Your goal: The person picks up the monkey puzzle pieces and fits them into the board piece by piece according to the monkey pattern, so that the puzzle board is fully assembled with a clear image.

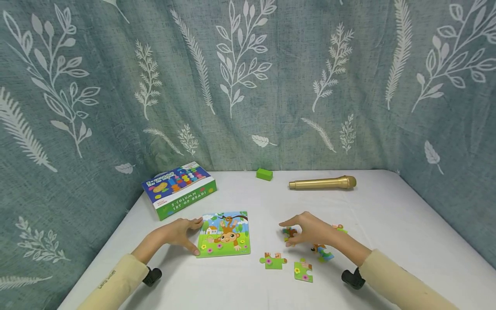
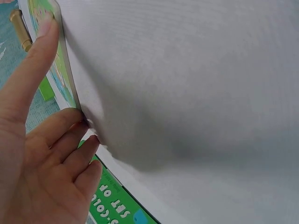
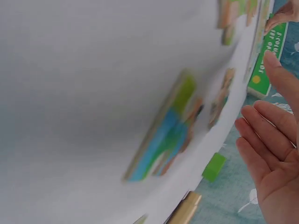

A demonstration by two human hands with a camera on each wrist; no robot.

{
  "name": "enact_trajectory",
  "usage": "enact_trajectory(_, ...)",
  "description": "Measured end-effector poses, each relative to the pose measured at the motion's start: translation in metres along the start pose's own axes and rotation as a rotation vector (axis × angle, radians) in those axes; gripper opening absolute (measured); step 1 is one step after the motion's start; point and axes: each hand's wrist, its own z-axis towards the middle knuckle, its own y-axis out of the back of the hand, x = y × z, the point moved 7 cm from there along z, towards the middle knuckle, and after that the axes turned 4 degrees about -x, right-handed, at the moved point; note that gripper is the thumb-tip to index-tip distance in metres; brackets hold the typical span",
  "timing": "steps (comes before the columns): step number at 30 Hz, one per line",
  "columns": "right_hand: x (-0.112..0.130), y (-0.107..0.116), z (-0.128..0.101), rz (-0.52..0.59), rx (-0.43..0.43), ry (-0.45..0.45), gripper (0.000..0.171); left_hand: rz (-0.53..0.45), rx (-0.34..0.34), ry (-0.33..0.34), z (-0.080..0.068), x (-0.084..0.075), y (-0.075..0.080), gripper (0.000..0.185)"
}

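Two loose puzzle pieces (image 1: 273, 260) nearest; one board (image 1: 224, 234).

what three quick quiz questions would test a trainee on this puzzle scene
1. True or false: the left hand rests against the puzzle board's left edge.
2. What lies nearest the right hand? A) the loose puzzle pieces B) the gold microphone C) the green block
3. Which printed item sits beyond the board, near the table's back left corner?

Key: 1 true; 2 A; 3 the bead set box.
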Motion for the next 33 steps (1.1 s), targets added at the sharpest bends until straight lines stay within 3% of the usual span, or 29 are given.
enact_trajectory(8,-0.017,0.000,-0.013,-0.040,0.020,-0.060,0.055,0.009,-0.004,0.001,0.000,0.001,-0.001,0.097)
enact_trajectory(19,-0.025,-0.005,-0.012,-0.044,0.030,-0.054,0.060,-0.001,-0.004,0.003,0.000,0.000,0.000,0.096)
enact_trajectory(33,-0.025,-0.006,-0.010,-0.056,-0.037,-0.016,0.057,0.010,0.010,0.014,0.000,0.001,-0.001,0.097)
